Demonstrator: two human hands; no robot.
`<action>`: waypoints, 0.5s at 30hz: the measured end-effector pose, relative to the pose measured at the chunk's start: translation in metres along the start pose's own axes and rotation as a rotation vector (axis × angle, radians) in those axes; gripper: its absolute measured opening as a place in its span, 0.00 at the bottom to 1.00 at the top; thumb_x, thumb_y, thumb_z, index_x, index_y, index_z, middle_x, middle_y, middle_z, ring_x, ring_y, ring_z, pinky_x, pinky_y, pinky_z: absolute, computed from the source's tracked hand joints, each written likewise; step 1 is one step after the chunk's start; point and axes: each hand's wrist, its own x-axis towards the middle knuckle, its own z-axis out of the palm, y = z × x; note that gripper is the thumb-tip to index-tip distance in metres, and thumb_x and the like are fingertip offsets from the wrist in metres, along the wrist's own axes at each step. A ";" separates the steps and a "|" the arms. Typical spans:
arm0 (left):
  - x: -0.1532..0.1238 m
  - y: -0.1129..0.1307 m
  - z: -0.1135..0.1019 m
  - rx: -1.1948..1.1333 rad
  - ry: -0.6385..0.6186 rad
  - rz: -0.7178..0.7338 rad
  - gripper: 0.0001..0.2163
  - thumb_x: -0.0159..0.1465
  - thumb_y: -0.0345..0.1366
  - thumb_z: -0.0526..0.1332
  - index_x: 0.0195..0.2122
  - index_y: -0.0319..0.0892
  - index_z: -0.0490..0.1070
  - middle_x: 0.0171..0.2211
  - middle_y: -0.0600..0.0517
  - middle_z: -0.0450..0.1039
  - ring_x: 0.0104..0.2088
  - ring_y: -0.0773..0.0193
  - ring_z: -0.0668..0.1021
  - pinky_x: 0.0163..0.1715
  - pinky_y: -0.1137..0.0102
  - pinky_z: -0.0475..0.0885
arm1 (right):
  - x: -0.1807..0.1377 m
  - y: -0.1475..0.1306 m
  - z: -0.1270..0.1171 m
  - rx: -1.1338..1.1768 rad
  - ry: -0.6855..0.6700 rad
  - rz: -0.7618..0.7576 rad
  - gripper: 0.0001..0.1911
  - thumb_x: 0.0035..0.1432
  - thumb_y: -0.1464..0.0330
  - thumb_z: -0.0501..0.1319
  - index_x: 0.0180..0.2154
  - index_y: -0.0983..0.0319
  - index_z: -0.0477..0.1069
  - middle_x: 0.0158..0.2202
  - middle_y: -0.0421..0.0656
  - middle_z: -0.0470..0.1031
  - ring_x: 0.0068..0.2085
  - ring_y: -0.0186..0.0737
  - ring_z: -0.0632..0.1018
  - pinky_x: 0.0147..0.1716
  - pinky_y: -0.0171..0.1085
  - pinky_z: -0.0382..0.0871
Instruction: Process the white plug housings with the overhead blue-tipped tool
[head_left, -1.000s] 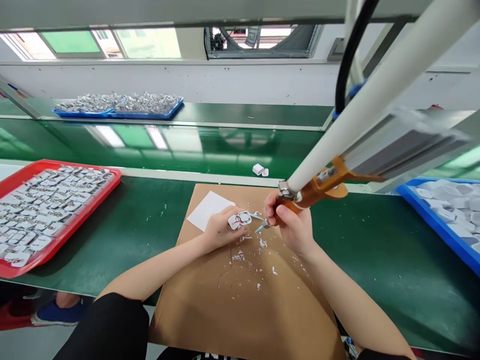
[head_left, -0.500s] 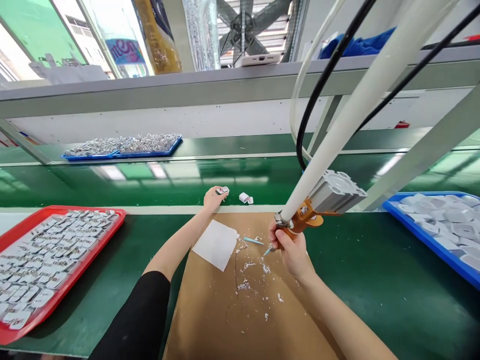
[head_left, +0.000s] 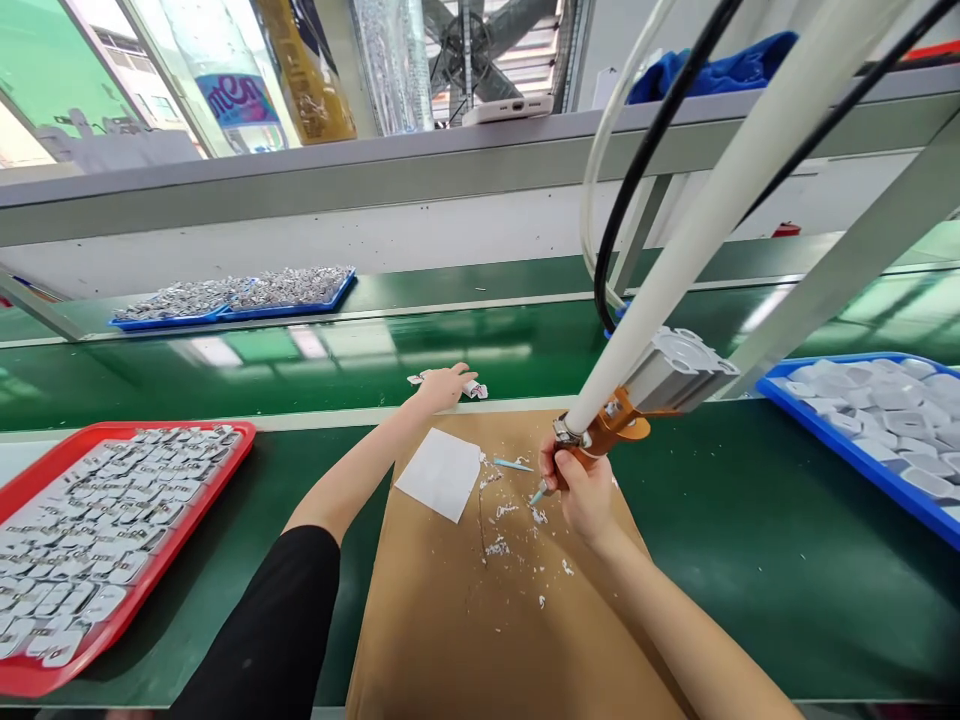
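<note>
My left hand (head_left: 448, 387) reaches over the far green belt, palm down, with its fingers stretched out and apart. It is above a small white plastic part (head_left: 475, 390), partly covering it. Another white part (head_left: 415, 379) shows just left of the hand. My right hand (head_left: 583, 492) is wrapped round the lower end of an orange pneumatic tool (head_left: 609, 424). The tool's pale blue tip (head_left: 538, 494) points down at the brown board (head_left: 450, 640), a little above white shavings (head_left: 496, 547). A white sheet (head_left: 441, 474) and a thin blue stick (head_left: 513, 465) lie on the board.
A red tray (head_left: 244, 440) of white parts stands at left. At right is a blue tray (head_left: 847, 465) of white pieces. Blue trays (head_left: 281, 309) of small metallic pieces sit behind the belt. A white pole (head_left: 697, 240) slants down to the tool.
My left hand has moved right, from one white part to over the other, and let the first go. My right hand keeps its grip on the tool.
</note>
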 end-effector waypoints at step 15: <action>-0.126 -0.016 0.013 -0.321 0.243 -0.199 0.15 0.64 0.43 0.60 0.49 0.43 0.67 0.47 0.50 0.76 0.43 0.62 0.78 0.41 0.71 0.71 | -0.008 0.007 -0.006 0.024 0.053 -0.040 0.19 0.47 0.53 0.67 0.28 0.63 0.69 0.18 0.36 0.65 0.16 0.26 0.63 0.14 0.29 0.54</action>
